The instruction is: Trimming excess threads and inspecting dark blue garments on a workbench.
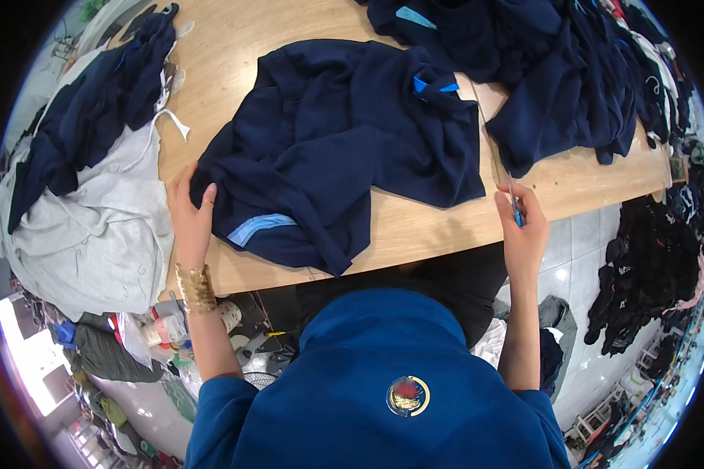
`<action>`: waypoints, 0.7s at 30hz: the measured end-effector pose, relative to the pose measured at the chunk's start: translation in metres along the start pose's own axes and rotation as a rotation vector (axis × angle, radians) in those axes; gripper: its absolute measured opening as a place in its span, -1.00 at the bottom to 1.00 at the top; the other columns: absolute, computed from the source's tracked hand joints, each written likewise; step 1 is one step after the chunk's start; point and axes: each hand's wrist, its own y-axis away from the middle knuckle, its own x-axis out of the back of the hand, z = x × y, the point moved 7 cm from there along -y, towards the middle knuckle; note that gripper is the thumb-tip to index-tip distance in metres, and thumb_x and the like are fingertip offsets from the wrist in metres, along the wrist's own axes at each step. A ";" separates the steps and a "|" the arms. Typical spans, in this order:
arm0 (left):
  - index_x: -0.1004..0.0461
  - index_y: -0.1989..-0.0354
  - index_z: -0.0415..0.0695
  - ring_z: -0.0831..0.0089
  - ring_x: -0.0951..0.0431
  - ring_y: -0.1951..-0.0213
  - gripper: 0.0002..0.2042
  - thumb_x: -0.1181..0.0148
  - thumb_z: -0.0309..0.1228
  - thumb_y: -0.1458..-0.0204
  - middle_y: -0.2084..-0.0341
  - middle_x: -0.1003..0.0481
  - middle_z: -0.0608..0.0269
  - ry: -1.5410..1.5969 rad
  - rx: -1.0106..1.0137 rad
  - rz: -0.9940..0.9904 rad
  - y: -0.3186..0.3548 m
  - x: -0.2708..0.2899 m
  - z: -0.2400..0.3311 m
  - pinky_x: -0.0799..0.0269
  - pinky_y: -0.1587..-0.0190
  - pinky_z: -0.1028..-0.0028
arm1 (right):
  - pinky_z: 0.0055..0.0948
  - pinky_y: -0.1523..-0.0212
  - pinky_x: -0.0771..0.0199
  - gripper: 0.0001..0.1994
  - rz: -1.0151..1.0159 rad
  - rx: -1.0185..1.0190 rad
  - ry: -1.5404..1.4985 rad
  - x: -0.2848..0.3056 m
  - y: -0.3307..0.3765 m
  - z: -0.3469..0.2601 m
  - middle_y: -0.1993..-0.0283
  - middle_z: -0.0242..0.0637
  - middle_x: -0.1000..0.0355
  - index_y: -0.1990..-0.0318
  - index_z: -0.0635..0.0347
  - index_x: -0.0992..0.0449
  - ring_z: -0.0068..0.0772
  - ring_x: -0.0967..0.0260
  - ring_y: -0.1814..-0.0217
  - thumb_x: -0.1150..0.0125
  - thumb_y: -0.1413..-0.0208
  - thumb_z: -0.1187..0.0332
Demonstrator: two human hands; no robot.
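Observation:
A navy blue garment [321, 141] lies spread on the wooden table [438, 227] in front of me, with a light blue strip [260, 227] near its lower left and bright blue bits [434, 86] at its upper right. My left hand [189, 215] rests at the garment's left edge, thumb on the cloth and fingers stretched beside it. Near the table's front edge, to the right of the garment, my right hand [526, 230] is closed round a small blue-handled tool [517, 213] with a thin metal tip pointing away from me. Its exact kind is hard to make out.
More navy garments [567, 102] are heaped at the back right. At the left lie a light grey cloth [94, 234] and another navy piece [94, 117], with a white cord [176, 121] beside them. Dark clothes [641, 266] pile up on the tiled floor at right.

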 end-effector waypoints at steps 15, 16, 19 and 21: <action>-0.49 0.18 -0.24 0.57 -0.50 0.27 -0.83 -0.06 -0.55 -0.06 0.34 -0.52 0.24 0.781 0.166 -0.255 -0.011 -0.008 0.087 -0.36 0.15 0.62 | -0.57 0.38 -0.33 -0.87 -0.350 0.192 -0.116 -0.080 -0.018 -0.054 0.48 -0.27 -0.45 0.33 0.26 -0.53 -0.53 -0.38 0.45 -0.24 0.04 0.42; -0.49 0.18 -0.24 0.57 -0.50 0.27 -0.83 -0.06 -0.55 -0.06 0.34 -0.52 0.24 0.769 0.179 -0.248 -0.008 -0.006 0.083 -0.36 0.15 0.62 | -0.56 0.36 -0.34 -0.87 -0.464 0.162 -0.112 -0.089 -0.008 -0.047 0.50 -0.26 -0.44 0.35 0.27 -0.52 -0.49 -0.40 0.42 -0.26 0.05 0.42; -0.48 0.18 -0.25 0.58 -0.50 0.26 -0.83 -0.04 -0.54 -0.07 0.35 -0.52 0.26 0.827 0.280 -0.315 0.003 -0.009 0.071 -0.37 0.21 0.63 | -0.52 0.33 -0.34 -0.82 -0.693 0.212 -0.170 -0.124 0.039 -0.059 0.43 -0.20 -0.44 0.34 0.28 -0.51 -0.43 -0.42 0.38 -0.28 0.07 0.37; -0.47 0.16 -0.25 0.60 -0.49 0.30 -0.82 -0.04 -0.52 -0.09 0.38 -0.52 0.27 0.984 0.336 -0.417 0.010 -0.020 0.072 -0.36 0.25 0.65 | -0.51 0.33 -0.34 -0.80 -0.756 0.252 -0.202 -0.152 0.064 -0.070 0.40 -0.18 -0.44 0.32 0.28 -0.51 -0.42 -0.42 0.37 -0.28 0.07 0.35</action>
